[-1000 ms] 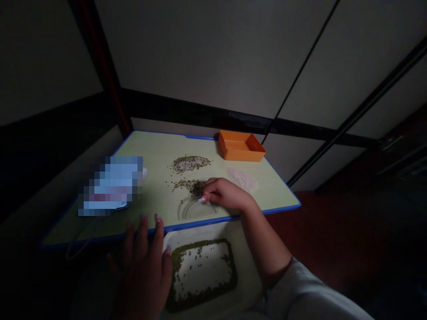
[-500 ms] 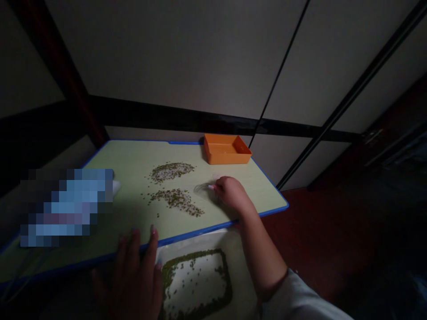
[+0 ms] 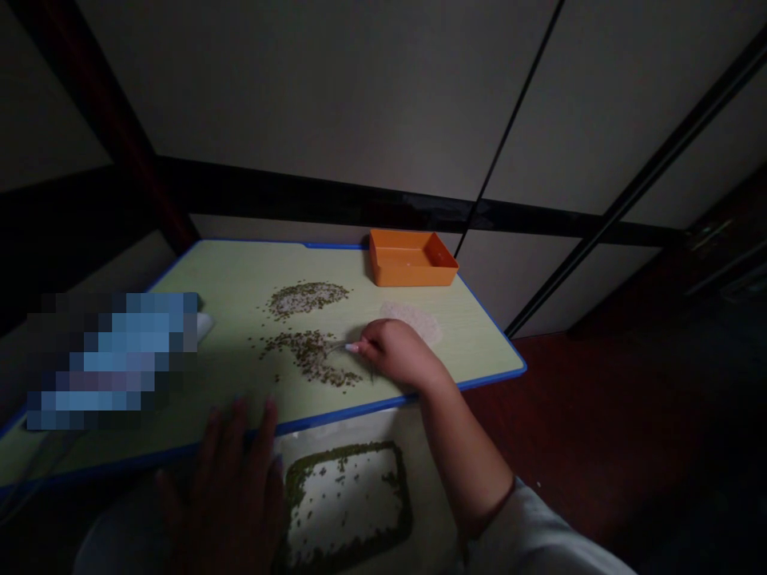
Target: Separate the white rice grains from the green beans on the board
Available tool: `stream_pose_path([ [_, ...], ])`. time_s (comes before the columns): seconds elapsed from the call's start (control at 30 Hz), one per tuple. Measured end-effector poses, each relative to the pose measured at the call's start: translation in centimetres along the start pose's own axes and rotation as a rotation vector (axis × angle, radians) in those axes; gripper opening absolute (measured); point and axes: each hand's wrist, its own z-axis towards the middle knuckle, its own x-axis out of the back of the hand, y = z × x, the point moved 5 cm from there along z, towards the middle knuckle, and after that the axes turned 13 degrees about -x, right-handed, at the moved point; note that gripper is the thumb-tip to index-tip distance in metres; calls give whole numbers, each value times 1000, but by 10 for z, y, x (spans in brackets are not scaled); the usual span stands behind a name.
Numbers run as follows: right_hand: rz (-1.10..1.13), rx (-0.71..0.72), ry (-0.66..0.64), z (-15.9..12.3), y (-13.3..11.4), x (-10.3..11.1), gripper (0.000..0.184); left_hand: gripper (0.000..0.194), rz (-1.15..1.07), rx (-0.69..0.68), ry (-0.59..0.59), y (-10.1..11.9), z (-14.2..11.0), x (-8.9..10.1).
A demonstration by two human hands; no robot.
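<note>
My right hand (image 3: 395, 351) rests on a pale green table (image 3: 240, 279) with its fingers curled round a small clear thing that I cannot make out. Its fingertips touch the right end of a loose pile of green beans (image 3: 305, 355). A second pile of beans mixed with white grains (image 3: 305, 297) lies farther back. A patch of white grains (image 3: 419, 319) lies just behind the hand. My left hand (image 3: 233, 487) lies flat with fingers spread at the table's near edge, beside a white tray (image 3: 344, 503) ringed with green beans.
An orange box (image 3: 412, 259) stands at the table's far edge. A blurred blue patch (image 3: 113, 355) covers something at the table's left. Dark rails and a grey wall rise behind. Dark red floor lies to the right.
My right hand has moved left and nearer, from beside the white grains back to the bean pile. The left hand has barely shifted. The view has tilted a little.
</note>
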Motion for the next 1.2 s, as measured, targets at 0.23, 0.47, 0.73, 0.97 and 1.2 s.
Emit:
stream_pose_path([
  [0.23,16,79,-90,-1,-2,-7,31,53,-26,15,-12,1,0,1],
  [0.47,39,-28,-13,2,17,2,31,53,-39,17,-37,0,1,2],
  [0.73,31,-133,75,1,37,11,33,52,-45,19,-11,-1,0,0],
  [0.97,41,-25,5,-2,24,7,32,51,-41,30,-1,2,1,1],
  [1.2,132,17,-74,-7,20,4,30,52,-24,25,-10,3,1,0],
])
